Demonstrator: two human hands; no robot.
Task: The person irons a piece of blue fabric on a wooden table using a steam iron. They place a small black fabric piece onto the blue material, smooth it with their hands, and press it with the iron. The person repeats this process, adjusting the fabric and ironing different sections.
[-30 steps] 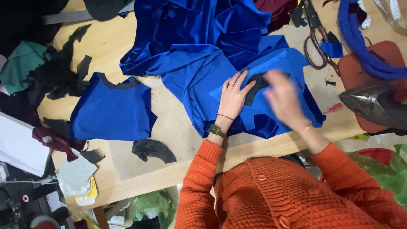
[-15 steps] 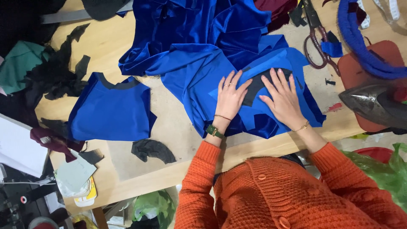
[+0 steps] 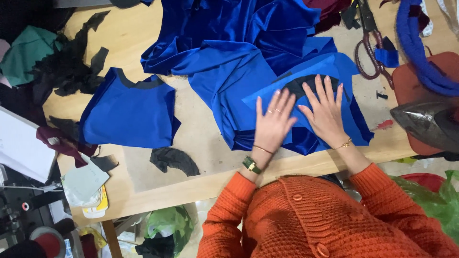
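Wooden worktable (image 3: 215,157), pale and scuffed, carries the whole spread. Largest item: a heap of royal-blue velvet-like fabric (image 3: 229,52), glossy, deeply folded, spilling from the far edge toward the near edge. On its near end lies a flat cut panel of matte blue cloth (image 3: 334,71) with a black curved neckline piece (image 3: 296,86) set into it. Step in hand, as judged: smoothing and flattening this panel on the table. Left hand (image 3: 273,122) lies palm down on the panel's left part, fingers straight and spread, gripping nothing. Right hand (image 3: 326,111) likewise flat just beside it, fingers fanned toward the black piece, holding nothing. A next move would call for even downward pressure and wrinkle-free edges, since the slippery pile beneath could shift. To the left, well apart, a second blue panel with black neck trim (image 3: 129,114), flat. Far right: a dark metal iron (image 3: 425,124) on a red-brown pad (image 3: 416,76). Smaller: scissors (image 3: 368,52) with reddish handles; a crumpled black scrap (image 3: 173,160) near the table's front edge.
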